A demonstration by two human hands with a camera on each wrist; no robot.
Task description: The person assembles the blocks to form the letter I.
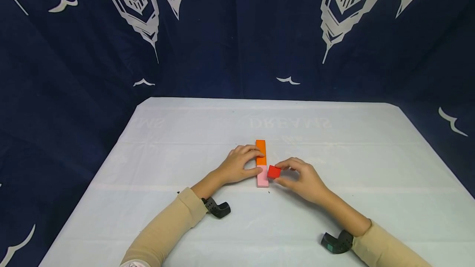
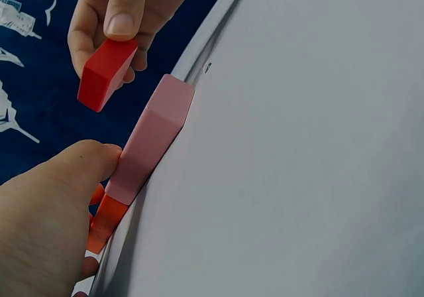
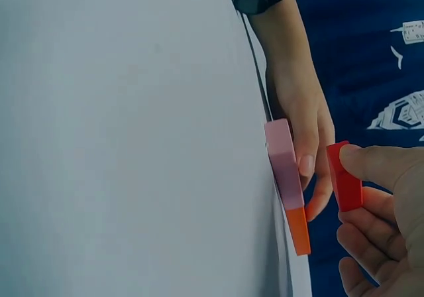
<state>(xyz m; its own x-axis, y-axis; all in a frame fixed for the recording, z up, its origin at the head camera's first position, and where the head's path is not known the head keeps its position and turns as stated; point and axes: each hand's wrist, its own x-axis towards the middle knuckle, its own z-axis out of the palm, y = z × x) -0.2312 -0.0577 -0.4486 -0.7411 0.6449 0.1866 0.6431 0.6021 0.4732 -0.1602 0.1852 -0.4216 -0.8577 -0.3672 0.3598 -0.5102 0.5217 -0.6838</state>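
Observation:
An orange block [image 1: 261, 146] and a pink block [image 1: 262, 182] lie end to end in a line on the white-covered table, the orange one farther away. My left hand [image 1: 238, 165] rests against their left side, thumb on the pink block and fingertips at the orange one. Between thumb and fingers, my right hand [image 1: 305, 179] pinches a red block [image 1: 274, 172] just right of the pink block. In the right wrist view, a gap separates the red block [image 3: 344, 181] from the pink block [image 3: 283, 161]. The left wrist view hides part of the orange block [image 2: 107, 224] behind the left hand.
A white cloth [image 1: 178, 127] with faint mirrored lettering covers the table. Behind it hangs a dark blue curtain [image 1: 208, 52] with white building and bird prints. Each wrist wears a black camera mount, the left one [image 1: 219, 209] close to the table.

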